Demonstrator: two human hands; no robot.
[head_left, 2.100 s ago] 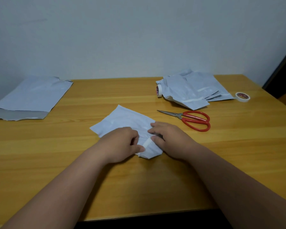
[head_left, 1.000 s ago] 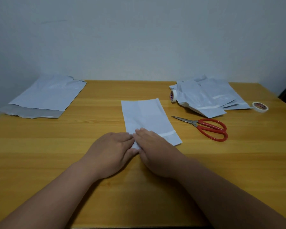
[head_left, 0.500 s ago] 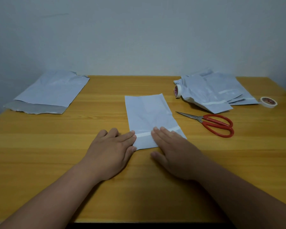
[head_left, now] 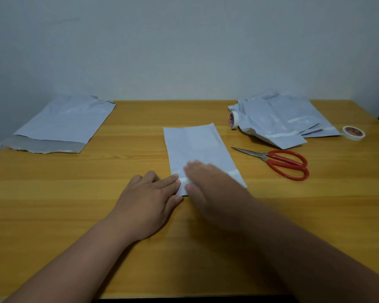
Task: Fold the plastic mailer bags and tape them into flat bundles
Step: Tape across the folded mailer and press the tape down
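Note:
A folded pale-blue mailer bag (head_left: 196,147) lies flat in the middle of the wooden table (head_left: 53,193), with a white tape strip across its near end. My left hand (head_left: 149,197) lies flat on the table, its fingertips touching the bag's near left corner. My right hand (head_left: 212,186), blurred by motion, lies flat with straight fingers over the bag's near end. A pile of folded mailer bundles (head_left: 278,123) sits at the back right. A flat unfolded mailer (head_left: 61,123) lies at the back left.
Red-handled scissors (head_left: 282,162) lie right of the bag, blades pointing left. One tape roll (head_left: 233,120) stands on edge against the bundle pile; another (head_left: 353,132) lies flat near the right edge. A wall rises behind the table.
The bag was turned and laid out lengthwise away from me. Both hands went from pinching its corner to lying flat; my right hand now slides left across the taped end.

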